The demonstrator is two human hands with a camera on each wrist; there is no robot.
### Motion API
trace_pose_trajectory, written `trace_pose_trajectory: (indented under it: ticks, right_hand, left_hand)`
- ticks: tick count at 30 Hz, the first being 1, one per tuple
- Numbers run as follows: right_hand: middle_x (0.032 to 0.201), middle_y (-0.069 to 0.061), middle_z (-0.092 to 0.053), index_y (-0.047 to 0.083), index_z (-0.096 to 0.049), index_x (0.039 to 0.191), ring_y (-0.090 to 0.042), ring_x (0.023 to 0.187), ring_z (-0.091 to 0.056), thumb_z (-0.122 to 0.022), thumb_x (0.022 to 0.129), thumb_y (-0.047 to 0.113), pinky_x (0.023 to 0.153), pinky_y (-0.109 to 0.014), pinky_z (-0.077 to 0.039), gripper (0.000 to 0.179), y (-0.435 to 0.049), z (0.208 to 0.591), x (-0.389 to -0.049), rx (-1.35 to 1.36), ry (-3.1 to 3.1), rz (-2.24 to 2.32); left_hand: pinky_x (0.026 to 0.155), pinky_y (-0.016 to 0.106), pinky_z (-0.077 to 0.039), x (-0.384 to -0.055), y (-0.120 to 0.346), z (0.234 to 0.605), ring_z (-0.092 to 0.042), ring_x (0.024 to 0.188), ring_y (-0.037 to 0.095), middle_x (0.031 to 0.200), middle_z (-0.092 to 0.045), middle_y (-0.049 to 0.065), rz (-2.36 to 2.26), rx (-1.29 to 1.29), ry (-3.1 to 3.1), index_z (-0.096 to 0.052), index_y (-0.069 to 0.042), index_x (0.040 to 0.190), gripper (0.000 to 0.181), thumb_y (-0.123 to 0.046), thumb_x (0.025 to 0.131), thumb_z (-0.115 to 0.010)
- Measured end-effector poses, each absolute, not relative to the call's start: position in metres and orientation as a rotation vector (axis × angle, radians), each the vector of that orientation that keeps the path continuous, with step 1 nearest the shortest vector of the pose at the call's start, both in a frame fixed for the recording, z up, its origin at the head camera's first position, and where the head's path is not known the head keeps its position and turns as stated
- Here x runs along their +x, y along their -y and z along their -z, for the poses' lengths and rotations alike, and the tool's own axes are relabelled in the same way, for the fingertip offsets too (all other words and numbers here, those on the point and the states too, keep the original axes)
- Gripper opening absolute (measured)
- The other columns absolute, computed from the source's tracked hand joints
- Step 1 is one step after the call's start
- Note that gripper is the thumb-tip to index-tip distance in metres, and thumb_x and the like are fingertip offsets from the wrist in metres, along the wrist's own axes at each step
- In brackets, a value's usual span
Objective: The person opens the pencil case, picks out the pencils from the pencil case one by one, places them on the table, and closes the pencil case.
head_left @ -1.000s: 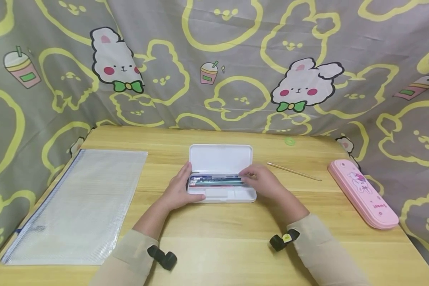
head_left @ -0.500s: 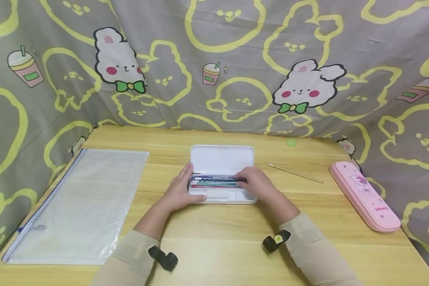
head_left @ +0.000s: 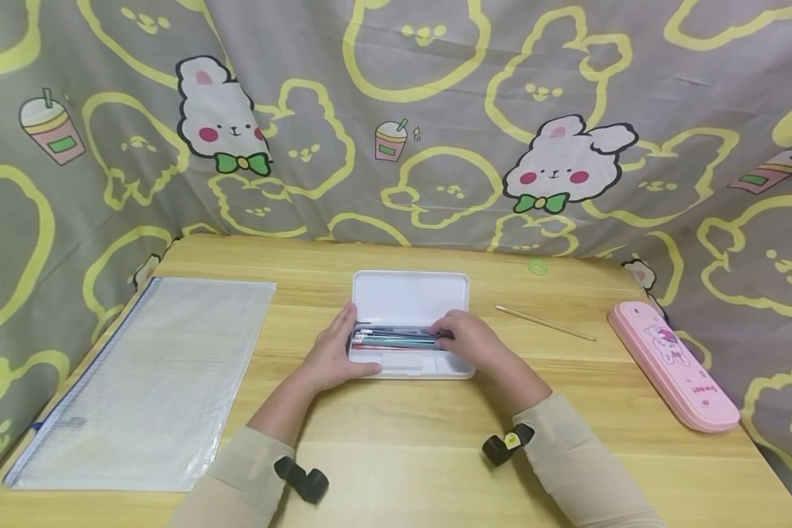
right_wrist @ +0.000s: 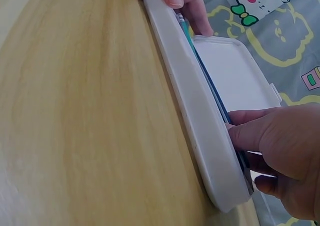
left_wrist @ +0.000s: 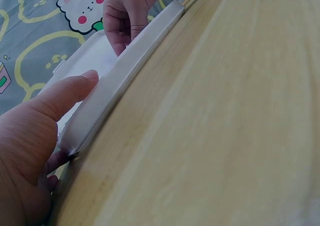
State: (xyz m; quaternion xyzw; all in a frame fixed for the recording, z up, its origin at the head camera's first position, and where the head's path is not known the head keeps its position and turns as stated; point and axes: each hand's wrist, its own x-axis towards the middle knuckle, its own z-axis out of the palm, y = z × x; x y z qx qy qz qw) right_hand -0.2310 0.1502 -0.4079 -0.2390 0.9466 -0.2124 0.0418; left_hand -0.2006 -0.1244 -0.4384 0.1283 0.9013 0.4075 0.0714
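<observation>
A white pencil case (head_left: 411,293) lies with its lid raised in the middle of the table. Inside are several pencils (head_left: 392,339), blue, green and red, lying lengthwise, and a white eraser (head_left: 402,361) in the front part. My left hand (head_left: 330,352) holds the case's left end, thumb over the front rim and fingers along the back. At the right end, my right hand (head_left: 471,339) reaches into the case. In the right wrist view its thumb and fingers (right_wrist: 250,128) pinch dark blue pencils at the rim; the hand partly hides their ends.
A clear zip pouch (head_left: 148,381) lies flat on the left. On the right are a lone pencil (head_left: 545,323), a green ring (head_left: 537,266) and a pink zipped pencil case (head_left: 673,367). A patterned grey curtain (head_left: 343,183) closes off the table's back and sides.
My right hand has shifted slightly left, its fingers going deeper among the pencils, which have shifted a little. The left hand stays on the case. The view has drifted slightly.
</observation>
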Motion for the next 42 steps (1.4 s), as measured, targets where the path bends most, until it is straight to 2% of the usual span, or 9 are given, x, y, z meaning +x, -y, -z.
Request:
trace_pose_trajectory:
  ticks: [5, 13, 22, 27, 36, 42]
  right_hand:
    - [0.099, -0.007, -0.067, 0.007, -0.074, 0.108, -0.02, 0.091, -0.06, -0.07, 0.088, 0.007, 0.089, -0.042, -0.051, 0.021, -0.152, 0.407, -0.23, -0.659, -2.865, 0.743]
    - [0.094, -0.005, -0.067, 0.01, -0.075, 0.107, -0.018, 0.088, -0.059, -0.07, 0.089, 0.011, 0.08, -0.035, -0.049, 0.019, -0.177, 0.399, -0.227, -0.506, -2.848, 0.954]
    - [0.096, -0.008, -0.068, 0.007, -0.073, 0.11, -0.021, 0.092, -0.059, -0.067, 0.091, 0.012, 0.078, -0.033, -0.046, 0.02, -0.246, 0.395, -0.215, -0.385, -2.94, 1.015]
    - [0.105, -0.011, -0.068, 0.007, -0.071, 0.114, -0.024, 0.095, -0.058, -0.065, 0.094, 0.016, 0.078, -0.031, -0.045, 0.023, -0.287, 0.397, -0.208, -0.248, -2.977, 0.962]
    - [0.113, -0.025, -0.065, -0.003, -0.068, 0.113, -0.036, 0.103, -0.059, -0.061, 0.096, 0.01, 0.085, -0.043, -0.047, 0.023, -0.33, 0.41, -0.213, -0.172, -3.026, 0.902]
    - [0.116, -0.031, -0.063, -0.007, -0.067, 0.114, -0.048, 0.111, -0.057, -0.058, 0.095, 0.004, 0.094, -0.058, -0.045, 0.023, -0.34, 0.417, -0.223, -0.155, -3.015, 0.846]
  left_hand:
    - [0.121, 0.058, -0.016, -0.201, 0.124, 0.439, -0.01, 0.151, 0.04, 0.167, -0.004, 0.009, -1.234, 0.391, -2.708, -0.008, -0.009, 0.158, 0.121, -0.044, 0.071, -0.084]
    - [0.12, 0.059, -0.017, -0.201, 0.125, 0.44, -0.012, 0.151, 0.042, 0.167, -0.006, 0.011, -1.224, 0.403, -2.724, -0.009, -0.007, 0.158, 0.121, -0.045, 0.071, -0.083]
    - [0.121, 0.058, -0.016, -0.201, 0.125, 0.44, -0.011, 0.151, 0.04, 0.167, -0.006, 0.01, -1.218, 0.404, -2.73, -0.009, -0.006, 0.158, 0.121, -0.046, 0.071, -0.083]
    - [0.121, 0.059, -0.015, -0.201, 0.124, 0.439, -0.01, 0.151, 0.041, 0.167, -0.005, 0.01, -1.221, 0.402, -2.72, -0.008, -0.006, 0.158, 0.121, -0.046, 0.071, -0.083]
    - [0.121, 0.058, -0.014, -0.201, 0.124, 0.439, -0.009, 0.152, 0.04, 0.167, -0.003, 0.009, -1.216, 0.388, -2.713, -0.007, -0.008, 0.158, 0.122, -0.046, 0.071, -0.083]
    - [0.121, 0.058, -0.014, -0.201, 0.124, 0.439, -0.01, 0.151, 0.041, 0.167, -0.004, 0.01, -1.215, 0.399, -2.722, -0.008, -0.006, 0.158, 0.121, -0.045, 0.072, -0.083]
